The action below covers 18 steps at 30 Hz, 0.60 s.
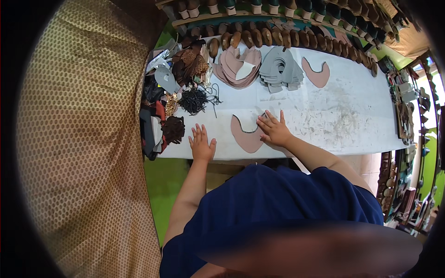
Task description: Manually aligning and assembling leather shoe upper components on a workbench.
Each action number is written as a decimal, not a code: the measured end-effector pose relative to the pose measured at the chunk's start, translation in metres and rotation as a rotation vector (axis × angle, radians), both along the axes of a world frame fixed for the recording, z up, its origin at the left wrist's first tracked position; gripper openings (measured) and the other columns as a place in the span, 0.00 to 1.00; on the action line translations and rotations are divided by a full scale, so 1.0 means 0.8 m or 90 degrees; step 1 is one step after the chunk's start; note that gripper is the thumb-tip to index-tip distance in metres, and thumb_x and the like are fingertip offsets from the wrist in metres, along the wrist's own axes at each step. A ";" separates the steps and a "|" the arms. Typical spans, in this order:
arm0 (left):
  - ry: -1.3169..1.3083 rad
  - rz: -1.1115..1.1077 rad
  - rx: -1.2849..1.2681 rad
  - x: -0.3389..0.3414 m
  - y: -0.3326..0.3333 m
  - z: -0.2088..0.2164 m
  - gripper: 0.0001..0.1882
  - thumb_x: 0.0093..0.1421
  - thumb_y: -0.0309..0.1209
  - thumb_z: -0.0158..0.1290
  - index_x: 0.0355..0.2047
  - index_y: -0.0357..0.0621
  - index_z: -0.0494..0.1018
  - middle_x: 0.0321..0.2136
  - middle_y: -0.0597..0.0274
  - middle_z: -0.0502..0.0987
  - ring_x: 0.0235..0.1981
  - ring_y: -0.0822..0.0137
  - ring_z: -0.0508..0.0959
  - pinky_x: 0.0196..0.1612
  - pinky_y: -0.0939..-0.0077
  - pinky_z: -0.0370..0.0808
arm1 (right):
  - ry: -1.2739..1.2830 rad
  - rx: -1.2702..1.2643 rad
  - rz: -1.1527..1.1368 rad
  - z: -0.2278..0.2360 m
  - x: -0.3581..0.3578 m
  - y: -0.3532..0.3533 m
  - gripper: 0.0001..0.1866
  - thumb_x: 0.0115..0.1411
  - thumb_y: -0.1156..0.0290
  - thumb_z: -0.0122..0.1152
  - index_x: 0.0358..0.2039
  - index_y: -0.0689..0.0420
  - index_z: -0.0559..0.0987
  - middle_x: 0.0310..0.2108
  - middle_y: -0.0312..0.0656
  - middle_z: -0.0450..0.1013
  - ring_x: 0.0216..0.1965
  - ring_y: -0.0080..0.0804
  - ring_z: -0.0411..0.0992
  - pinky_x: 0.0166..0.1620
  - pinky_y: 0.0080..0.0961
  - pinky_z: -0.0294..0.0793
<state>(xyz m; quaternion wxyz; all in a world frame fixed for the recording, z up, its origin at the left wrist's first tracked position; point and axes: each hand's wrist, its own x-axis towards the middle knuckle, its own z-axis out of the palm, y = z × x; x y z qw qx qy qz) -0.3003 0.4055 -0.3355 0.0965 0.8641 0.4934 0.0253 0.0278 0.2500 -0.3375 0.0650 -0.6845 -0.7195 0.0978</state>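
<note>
A curved, U-shaped pink shoe-upper piece [248, 142] with a dark inner edge lies flat on the white-covered table [371, 111], close to its front edge. My right hand [276, 133] rests over the right arm of this piece, fingers spread and part of the piece hidden beneath. To the left of it, my left hand [202, 147] is laid flat on the cover with its fingers stretched out, holding nothing. A similar pink piece [320, 76] lies farther back on the right. Behind my hands are a fanned stack of pink pieces [227, 76] and a stack of grey pieces [289, 78].
Black cords [192, 102], a dark brown bundle [173, 129] and brown leather scraps [185, 67] crowd the left end. Wooden shoe lasts [266, 37] line the back edge, with shelved lasts above. A patterned curtain [88, 139] hangs at left; tools [405, 116] line the right end.
</note>
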 end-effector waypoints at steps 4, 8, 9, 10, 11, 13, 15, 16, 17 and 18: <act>-0.021 0.009 -0.022 0.001 0.000 0.003 0.43 0.62 0.47 0.51 0.72 0.45 0.47 0.73 0.48 0.43 0.73 0.46 0.44 0.71 0.44 0.41 | -0.033 -0.011 0.013 0.008 -0.012 -0.003 0.38 0.64 0.39 0.46 0.69 0.48 0.62 0.70 0.33 0.56 0.74 0.38 0.42 0.65 0.76 0.28; -0.039 0.007 -0.022 0.000 -0.001 0.002 0.43 0.62 0.47 0.51 0.72 0.45 0.48 0.73 0.49 0.44 0.73 0.46 0.44 0.71 0.45 0.42 | -0.012 -0.064 0.044 0.012 -0.030 -0.008 0.39 0.64 0.40 0.47 0.69 0.49 0.62 0.70 0.32 0.56 0.74 0.38 0.42 0.65 0.76 0.28; -0.040 0.009 -0.026 0.000 0.000 0.002 0.43 0.62 0.47 0.51 0.71 0.45 0.48 0.73 0.49 0.44 0.73 0.46 0.44 0.71 0.45 0.42 | -0.026 -0.041 0.045 0.015 -0.033 -0.007 0.39 0.63 0.40 0.47 0.69 0.49 0.62 0.70 0.32 0.56 0.74 0.37 0.42 0.65 0.76 0.28; -0.041 0.011 -0.030 -0.001 0.000 0.001 0.42 0.62 0.47 0.51 0.71 0.45 0.49 0.73 0.48 0.44 0.73 0.46 0.44 0.71 0.44 0.41 | -0.040 -0.019 0.046 0.016 -0.037 -0.007 0.39 0.63 0.40 0.48 0.69 0.49 0.62 0.71 0.32 0.56 0.74 0.37 0.42 0.65 0.76 0.27; -0.042 0.011 -0.031 -0.001 0.001 0.001 0.42 0.62 0.47 0.51 0.71 0.45 0.49 0.73 0.48 0.44 0.73 0.46 0.44 0.71 0.44 0.41 | -0.041 -0.019 0.046 0.015 -0.042 -0.007 0.39 0.63 0.40 0.48 0.69 0.49 0.62 0.71 0.32 0.56 0.74 0.37 0.42 0.65 0.76 0.27; -0.045 0.005 -0.013 -0.001 0.001 -0.001 0.42 0.62 0.47 0.51 0.71 0.44 0.50 0.73 0.48 0.45 0.73 0.46 0.45 0.71 0.44 0.41 | 0.003 -0.043 0.049 0.012 -0.053 -0.009 0.39 0.63 0.41 0.49 0.69 0.49 0.62 0.71 0.32 0.56 0.74 0.37 0.42 0.65 0.76 0.28; -0.049 0.004 -0.014 -0.003 0.001 -0.002 0.42 0.61 0.47 0.51 0.71 0.44 0.50 0.73 0.48 0.45 0.73 0.46 0.45 0.71 0.43 0.41 | 0.001 -0.026 0.044 0.010 -0.060 -0.010 0.40 0.62 0.41 0.49 0.69 0.49 0.61 0.71 0.33 0.55 0.74 0.37 0.42 0.65 0.76 0.28; -0.052 0.004 -0.015 -0.003 0.001 -0.003 0.42 0.61 0.47 0.51 0.71 0.44 0.50 0.73 0.48 0.46 0.73 0.45 0.46 0.71 0.42 0.41 | 0.000 -0.008 0.039 0.009 -0.062 -0.008 0.40 0.62 0.41 0.50 0.69 0.49 0.61 0.71 0.33 0.55 0.75 0.37 0.41 0.65 0.76 0.28; -0.052 0.004 -0.016 -0.003 0.002 -0.004 0.42 0.61 0.47 0.51 0.71 0.44 0.50 0.73 0.48 0.46 0.73 0.45 0.46 0.71 0.42 0.41 | 0.000 -0.009 0.039 0.008 -0.064 -0.006 0.40 0.62 0.41 0.50 0.69 0.49 0.61 0.71 0.33 0.55 0.75 0.37 0.41 0.65 0.76 0.28; -0.055 0.002 -0.014 -0.003 0.002 -0.004 0.42 0.61 0.47 0.51 0.71 0.44 0.51 0.72 0.47 0.46 0.73 0.45 0.46 0.70 0.42 0.41 | 0.002 -0.011 0.034 0.007 -0.067 -0.005 0.40 0.62 0.41 0.50 0.69 0.50 0.61 0.71 0.33 0.55 0.75 0.37 0.40 0.65 0.76 0.27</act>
